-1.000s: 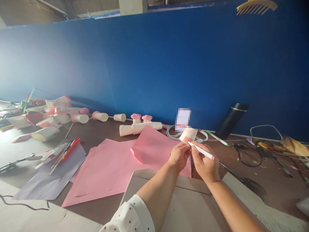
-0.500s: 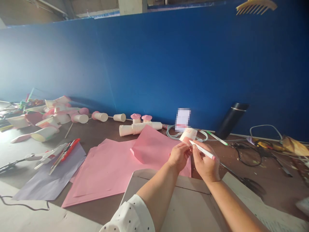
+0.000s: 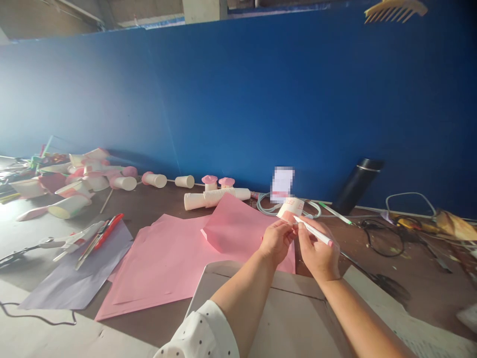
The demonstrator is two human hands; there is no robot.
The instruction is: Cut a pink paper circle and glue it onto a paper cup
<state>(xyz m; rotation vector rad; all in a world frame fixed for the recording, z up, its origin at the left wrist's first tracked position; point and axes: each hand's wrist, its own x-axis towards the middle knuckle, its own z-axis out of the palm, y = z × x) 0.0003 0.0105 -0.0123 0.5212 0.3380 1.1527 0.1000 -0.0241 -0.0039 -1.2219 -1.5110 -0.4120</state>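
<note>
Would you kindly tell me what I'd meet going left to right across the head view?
Red-handled tool, single white cup lying on its side, marked paper cup in the left hand, white marker in the right hand, black flask.

Both forearms [image 3: 241,293] reach forward, the left hand [image 3: 276,242] just beside the right hand [image 3: 317,252], both curled.

Craft workspace: brown table [image 3: 160,200], pink paper sheets [image 3: 164,258], stacked paper cups [image 3: 216,198], blue partition [image 3: 238,99].
</note>
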